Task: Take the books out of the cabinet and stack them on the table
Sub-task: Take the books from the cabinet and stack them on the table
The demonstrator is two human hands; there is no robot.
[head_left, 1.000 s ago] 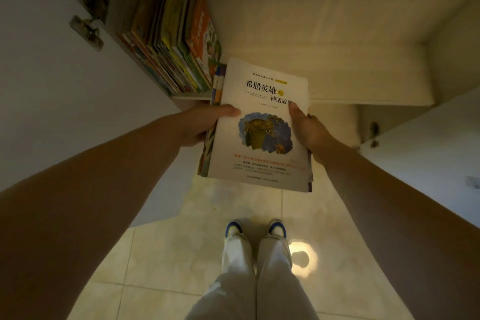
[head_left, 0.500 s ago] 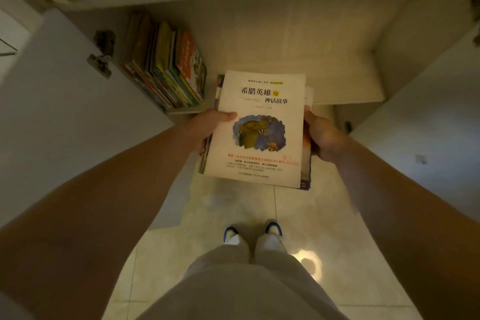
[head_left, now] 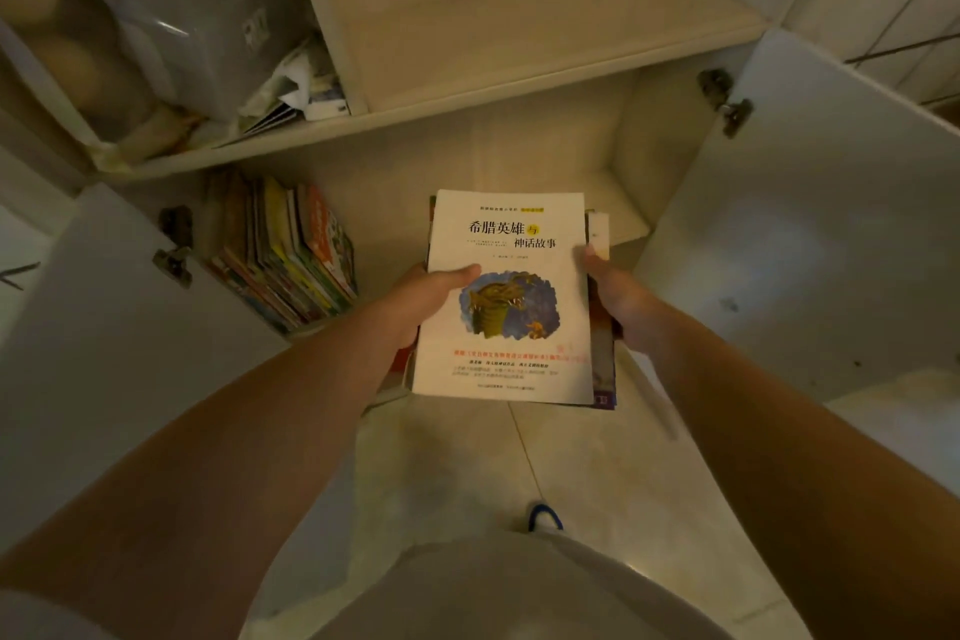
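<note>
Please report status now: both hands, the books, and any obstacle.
Left hand and right hand grip held stack of books, clear of cabinet. More books remain on lower shelf. Open cabinet doors flank both sides; table not in view.

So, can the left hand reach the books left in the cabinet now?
Probably not yet. The left hand and right hand both grip the stack. The shelf books lie unobstructed, but no hand is free.
</note>
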